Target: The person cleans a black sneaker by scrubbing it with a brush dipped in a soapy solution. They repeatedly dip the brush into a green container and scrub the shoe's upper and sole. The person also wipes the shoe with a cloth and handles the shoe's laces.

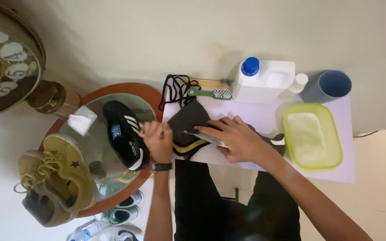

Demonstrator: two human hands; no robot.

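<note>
One dark insole (188,120), yellow-edged, flat beneath both hands, left hand (157,140), right hand (235,138)

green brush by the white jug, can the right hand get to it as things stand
Probably yes. The green brush lies bare on the table just beyond the right hand, nothing on it, but that hand is pressing on the dark shoe.

White jug (264,81), blue cup (329,85), green tub (312,136), tan sneakers (52,178).
</note>
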